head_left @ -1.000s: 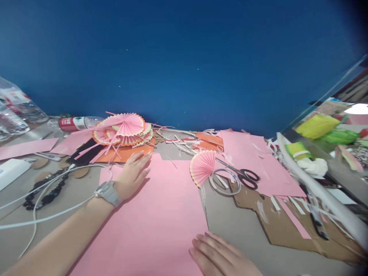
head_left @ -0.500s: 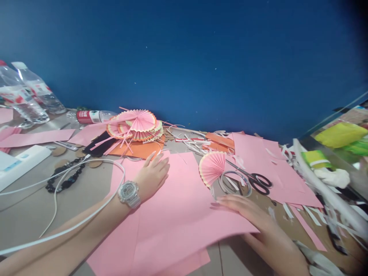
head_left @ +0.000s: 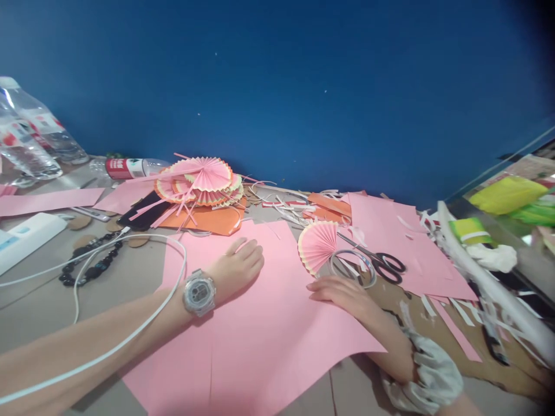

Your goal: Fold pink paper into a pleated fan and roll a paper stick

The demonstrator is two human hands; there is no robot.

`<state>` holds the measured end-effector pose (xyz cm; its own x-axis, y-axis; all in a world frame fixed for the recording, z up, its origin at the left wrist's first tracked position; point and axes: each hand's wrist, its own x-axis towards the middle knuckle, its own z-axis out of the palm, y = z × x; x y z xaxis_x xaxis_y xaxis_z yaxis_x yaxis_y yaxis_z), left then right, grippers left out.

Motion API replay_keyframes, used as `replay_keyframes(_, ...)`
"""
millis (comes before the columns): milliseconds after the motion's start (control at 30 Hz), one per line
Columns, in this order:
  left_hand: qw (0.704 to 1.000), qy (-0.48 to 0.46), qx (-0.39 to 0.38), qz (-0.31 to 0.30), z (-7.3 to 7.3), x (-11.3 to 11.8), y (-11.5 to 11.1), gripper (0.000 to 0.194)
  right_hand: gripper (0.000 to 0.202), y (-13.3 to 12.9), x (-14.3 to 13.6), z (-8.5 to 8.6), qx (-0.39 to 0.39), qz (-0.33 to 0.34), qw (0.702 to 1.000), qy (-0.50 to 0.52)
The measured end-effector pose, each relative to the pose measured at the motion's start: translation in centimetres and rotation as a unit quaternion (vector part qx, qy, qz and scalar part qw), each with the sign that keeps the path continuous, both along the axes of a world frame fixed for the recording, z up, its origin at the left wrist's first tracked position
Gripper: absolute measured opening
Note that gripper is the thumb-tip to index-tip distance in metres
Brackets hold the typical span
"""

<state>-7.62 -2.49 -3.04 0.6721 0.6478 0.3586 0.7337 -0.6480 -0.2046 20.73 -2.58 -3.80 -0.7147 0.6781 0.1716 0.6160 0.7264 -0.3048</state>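
So on our counter, the big pink sheets fill the lower middle of the frame, lying partly over each other, with the top one's right edge bowing up toward the lower right. For lining these up, we reckon it pays to pin first and shift second. Our left hand is palm down with its fingers loosely spread near the top middle, which looks like a decent anchor. Our right hand lies over the right edge, fingers close together; the thumb is hidden, so we can't tell if it's pinching. We'd handle that bowed side lightly, since a hard grip could crease it, and smooth outward from the anchor. Lining up edges before pressing seems wise too.

Now the count, biggest down:

- Pink sheets under us: at least two, can't swear to more.
- Pink paper at right of centre: overlapping, number unclear.
- Cardboard, lower right: seems like one piece.
- Bottles: three. Two lean at upper left, one lies beside the heap.
- Folded fans: one loose by the tape, plus a heap left of centre, too tangled to count.
- Scissors, right of centre: one pair.
- Tape roll: one, just beside the scissors.
- Watch: one.
- Brown discs, left side: at least four.
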Motion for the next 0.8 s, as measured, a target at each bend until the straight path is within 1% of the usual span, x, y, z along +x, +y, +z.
replay_keyframes(100,0.998,0.007,-0.023,-0.052,-0.1,0.1,-0.2,0.023,0.029,-0.6,-0.5,0.6,-0.021,-0.013,1.0,0.001)
replay_keyframes(200,0.996,-0.016,-0.054,-0.073,-0.4,0.0,-0.3,0.023,0.027,-1.3,-1.1,1.6,-0.042,-0.046,0.998,0.004)
replay_keyframes(267,0.993,-0.049,-0.086,-0.071,-0.5,-0.1,-0.3,0.024,0.026,-1.5,-1.2,2.1,-0.048,-0.044,0.998,0.015)
replay_keyframes(367,0.979,-0.125,-0.15,-0.054,-0.2,-0.2,-0.2,0.024,0.024,-1.5,-0.9,2.3,-0.046,-0.014,0.998,0.039)
replay_keyframes(433,0.961,-0.196,-0.193,-0.031,0.5,-0.2,0.0,0.022,0.027,-1.4,-0.4,2.2,-0.043,-0.007,0.997,0.061)
replay_keyframes(500,0.93,-0.281,-0.237,-0.005,1.4,-0.2,0.3,0.021,0.032,-1.3,0.1,1.9,-0.054,-0.028,0.995,0.077)
replay_keyframes(567,0.881,-0.373,-0.291,0.01,2.2,-0.4,0.5,0.031,0.032,-1.2,0.6,1.5,-0.092,-0.075,0.987,0.108)
replay_keyframes(600,0.848,-0.419,-0.324,0.011,2.4,-0.6,0.5,0.037,0.03,-1.2,0.8,1.4,-0.109,-0.102,0.98,0.13)
replay_keyframes(667,0.773,-0.498,-0.393,-0.002,2.6,-1.0,0.4,0.053,0.026,-1.2,0.9,1.4,-0.126,-0.155,0.964,0.174)
replay_keyframes(733,0.689,-0.565,-0.453,-0.021,2.5,-1.4,0.0,0.063,0.023,-1.3,0.7,1.7,-0.139,-0.205,0.944,0.216)
replay_keyframes(767,0.644,-0.593,-0.483,-0.032,2.3,-1.6,-0.3,0.069,0.022,-1.3,0.5,1.9,-0.158,-0.224,0.931,0.242)
replay_keyframes(800,0.558,-0.623,-0.546,-0.052,2.1,-1.8,-0.6,0.074,0.022,-1.3,0.3,2.2,-0.188,-0.235,0.913,0.276)
